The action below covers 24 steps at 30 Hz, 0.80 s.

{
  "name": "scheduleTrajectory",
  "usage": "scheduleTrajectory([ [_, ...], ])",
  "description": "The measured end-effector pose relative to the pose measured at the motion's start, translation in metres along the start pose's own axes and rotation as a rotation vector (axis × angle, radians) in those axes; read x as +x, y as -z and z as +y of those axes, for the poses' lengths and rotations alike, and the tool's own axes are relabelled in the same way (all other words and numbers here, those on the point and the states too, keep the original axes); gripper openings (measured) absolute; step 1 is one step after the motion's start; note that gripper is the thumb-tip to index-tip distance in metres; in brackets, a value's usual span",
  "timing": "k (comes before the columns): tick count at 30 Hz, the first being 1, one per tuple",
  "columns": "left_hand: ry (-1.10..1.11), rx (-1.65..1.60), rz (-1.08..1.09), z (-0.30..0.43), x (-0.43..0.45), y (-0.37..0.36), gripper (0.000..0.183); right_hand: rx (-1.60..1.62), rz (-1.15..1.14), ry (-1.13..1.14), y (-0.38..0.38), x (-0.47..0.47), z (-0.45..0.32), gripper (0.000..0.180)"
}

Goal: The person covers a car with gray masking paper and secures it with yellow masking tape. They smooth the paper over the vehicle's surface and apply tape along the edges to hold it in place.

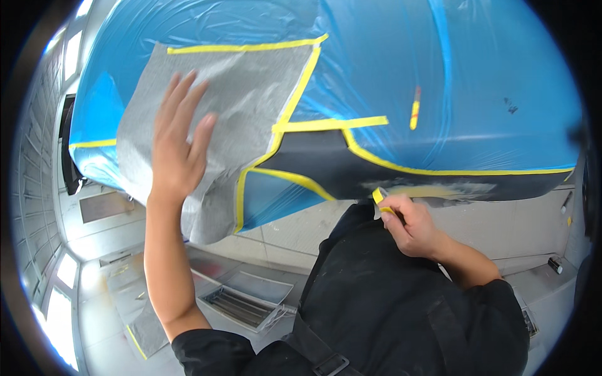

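My left hand (181, 136), fingers apart, is over or on a grey masking sheet (249, 89); whether it touches cannot be told. Yellow masking tape (301, 87) runs along the sheet's top and right edges. My right hand (411, 225) grips a roll of yellow masking tape (379, 195) just below the dark lower panel (315, 155) of a covered vehicle body. That panel shows a pale, sanded-looking patch (442, 190) beside the roll. Blue plastic film (494, 94) covers the body around it, edged with yellow tape. A blue film piece (273, 195) lies below a curved tape strip.
A yellow-and-red strip or slim object (415, 113) is on the blue film. On the floor are a metal-framed grille (244, 305), a grey sheet with a yellow tape edge (148, 331) and a small dark cylindrical item (555, 264) at the right. A wall with bright windows stands at the left.
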<state>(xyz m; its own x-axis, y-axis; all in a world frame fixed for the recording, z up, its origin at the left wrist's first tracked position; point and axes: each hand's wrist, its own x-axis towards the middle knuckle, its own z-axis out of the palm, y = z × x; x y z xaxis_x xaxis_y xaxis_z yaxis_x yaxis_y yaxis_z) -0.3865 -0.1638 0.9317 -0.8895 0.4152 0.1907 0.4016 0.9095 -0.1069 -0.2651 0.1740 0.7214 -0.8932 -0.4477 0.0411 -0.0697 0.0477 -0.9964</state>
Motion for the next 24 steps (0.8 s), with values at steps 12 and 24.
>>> scheduleTrajectory([
  [12, -0.011, 0.092, 0.290, -0.042, -0.258, -0.030, 0.049, -0.285, -0.092, 0.321, -0.147, 0.028, -0.047, 0.023],
  [24, -0.186, 0.018, 0.395, -0.121, -0.319, -0.103, 0.047, -0.742, 0.455, 0.592, -0.315, 0.058, -0.107, 0.044],
])
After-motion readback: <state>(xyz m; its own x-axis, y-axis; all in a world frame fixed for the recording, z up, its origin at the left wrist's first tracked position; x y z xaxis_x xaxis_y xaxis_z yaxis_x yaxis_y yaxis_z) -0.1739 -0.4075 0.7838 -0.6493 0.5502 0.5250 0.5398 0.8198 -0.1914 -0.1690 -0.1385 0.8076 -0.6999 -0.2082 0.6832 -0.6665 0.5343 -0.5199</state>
